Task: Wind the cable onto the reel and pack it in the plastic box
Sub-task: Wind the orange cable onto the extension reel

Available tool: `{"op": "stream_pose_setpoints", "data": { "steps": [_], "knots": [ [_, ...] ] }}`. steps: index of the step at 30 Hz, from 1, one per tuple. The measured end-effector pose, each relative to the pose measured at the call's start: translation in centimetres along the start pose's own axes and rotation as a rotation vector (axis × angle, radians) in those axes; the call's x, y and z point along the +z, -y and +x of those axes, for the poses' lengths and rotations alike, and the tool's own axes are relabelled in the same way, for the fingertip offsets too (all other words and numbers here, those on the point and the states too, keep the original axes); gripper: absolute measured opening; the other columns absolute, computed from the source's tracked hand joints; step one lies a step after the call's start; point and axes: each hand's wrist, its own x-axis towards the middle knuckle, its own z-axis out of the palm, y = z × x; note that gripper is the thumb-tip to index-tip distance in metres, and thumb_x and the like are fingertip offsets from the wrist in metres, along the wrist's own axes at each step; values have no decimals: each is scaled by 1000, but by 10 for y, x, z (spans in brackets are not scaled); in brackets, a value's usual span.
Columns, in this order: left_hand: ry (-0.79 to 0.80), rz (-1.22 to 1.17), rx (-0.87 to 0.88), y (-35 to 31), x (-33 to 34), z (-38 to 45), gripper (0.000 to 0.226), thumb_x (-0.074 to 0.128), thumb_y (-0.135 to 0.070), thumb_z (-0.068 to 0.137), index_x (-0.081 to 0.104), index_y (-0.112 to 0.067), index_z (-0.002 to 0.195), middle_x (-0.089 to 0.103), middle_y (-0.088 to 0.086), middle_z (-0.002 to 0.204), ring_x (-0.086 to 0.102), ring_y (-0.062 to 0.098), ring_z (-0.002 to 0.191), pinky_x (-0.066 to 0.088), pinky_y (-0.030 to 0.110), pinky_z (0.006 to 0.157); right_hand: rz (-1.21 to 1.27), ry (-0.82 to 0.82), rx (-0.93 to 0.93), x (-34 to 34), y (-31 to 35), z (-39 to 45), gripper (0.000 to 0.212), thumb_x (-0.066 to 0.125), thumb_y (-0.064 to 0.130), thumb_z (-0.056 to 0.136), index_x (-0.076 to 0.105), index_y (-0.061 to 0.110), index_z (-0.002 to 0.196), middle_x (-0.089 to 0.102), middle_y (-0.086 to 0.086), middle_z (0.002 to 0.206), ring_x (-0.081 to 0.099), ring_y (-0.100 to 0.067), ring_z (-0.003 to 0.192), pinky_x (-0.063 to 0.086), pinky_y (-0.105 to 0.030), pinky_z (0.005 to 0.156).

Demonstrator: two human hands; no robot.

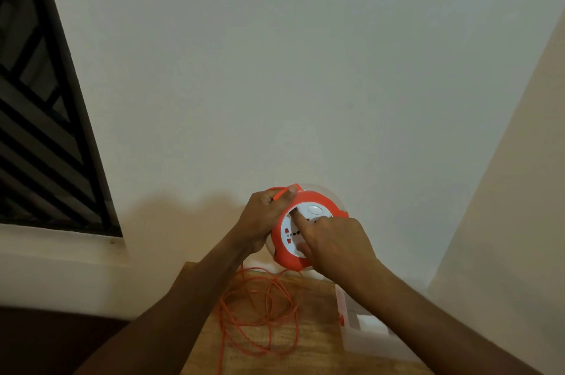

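Observation:
I hold a round orange and white cable reel (318, 205) up in front of the wall, above the wooden table (315, 344). My left hand (266, 215) grips its left rim, and a bit of orange cable runs under the thumb. My right hand (333, 240) rests on the white socket face, index finger stretched across it. Loose orange cable (263, 310) lies in loops on the table below. A clear plastic box (363, 332) stands at the table's right side, partly behind my right forearm.
A plain pale wall fills most of the view. A dark window with black bars (39, 130) is at the left above a ledge. A second wall meets the first at the right.

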Motion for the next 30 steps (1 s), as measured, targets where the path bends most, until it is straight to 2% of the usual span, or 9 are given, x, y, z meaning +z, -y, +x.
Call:
{"op": "stream_pose_setpoints", "data": {
  "steps": [3, 6, 9, 12, 15, 19, 21, 25, 30],
  "knots": [
    [-27, -58, 14, -3, 3, 0, 39, 62, -59, 90, 76, -27, 107, 82, 2, 99, 80, 28, 87, 66, 40, 73, 144, -171, 181, -4, -1, -1, 69, 39, 63, 93, 28, 24, 149, 68, -6, 123, 70, -25, 95, 57, -36, 74],
    [-58, -95, 23, -8, 7, -1, 29, 62, -59, 88, 79, -38, 98, 82, 0, 99, 80, 26, 86, 65, 35, 68, 235, -183, 284, -8, 4, -2, 71, 36, 64, 93, 26, 23, 150, 68, -5, 122, 70, -24, 93, 57, -34, 72],
    [-67, -91, 33, -2, 8, -4, 25, 62, -62, 86, 79, -45, 93, 82, -4, 97, 80, 24, 85, 65, 33, 66, 162, -172, 172, 4, 12, -13, 76, 42, 53, 96, 10, 14, 154, 72, -6, 107, 72, -23, 78, 56, -33, 63],
    [-92, -133, -11, 3, 6, -7, 33, 63, -62, 85, 79, -35, 98, 82, 0, 99, 80, 26, 86, 65, 37, 67, 109, -104, 68, 11, 11, -24, 80, 52, 45, 95, 4, 19, 154, 71, -7, 107, 71, -24, 78, 56, -33, 64],
    [-56, -161, -50, 0, 4, -7, 39, 64, -59, 86, 78, -27, 105, 82, 4, 101, 80, 29, 88, 65, 39, 69, 9, -91, -25, 1, 5, -29, 69, 62, 32, 92, 26, 22, 149, 69, -11, 112, 71, -29, 82, 58, -38, 68],
    [-20, -149, -34, -8, 0, -9, 45, 65, -62, 84, 78, -26, 106, 81, 7, 101, 79, 31, 88, 65, 38, 69, -96, -96, -173, -23, 1, -33, 50, 78, 11, 75, 60, 18, 121, 60, -21, 124, 67, -38, 90, 59, -44, 62],
    [5, -139, -23, -10, -1, -10, 42, 65, -61, 85, 79, -26, 103, 81, 9, 100, 79, 32, 87, 64, 36, 67, -86, -76, -219, -28, -4, -32, 57, 72, 9, 80, 52, 26, 131, 44, -22, 143, 59, -40, 105, 57, -44, 69],
    [18, -132, -23, -13, -3, -15, 38, 65, -61, 83, 79, -30, 99, 81, 8, 99, 79, 32, 86, 65, 36, 67, -66, 14, -175, -25, -11, -35, 90, 64, 10, 86, 10, 46, 149, 4, -21, 161, 41, -41, 126, 52, -43, 83],
    [38, -79, -8, -13, 4, -23, 31, 63, -61, 84, 80, -37, 93, 82, 2, 97, 80, 27, 84, 64, 31, 64, -184, 37, -193, -25, 2, -31, 73, 62, 25, 93, 15, 35, 148, 26, -31, 151, 61, -44, 106, 55, -48, 82]
  ]
}}
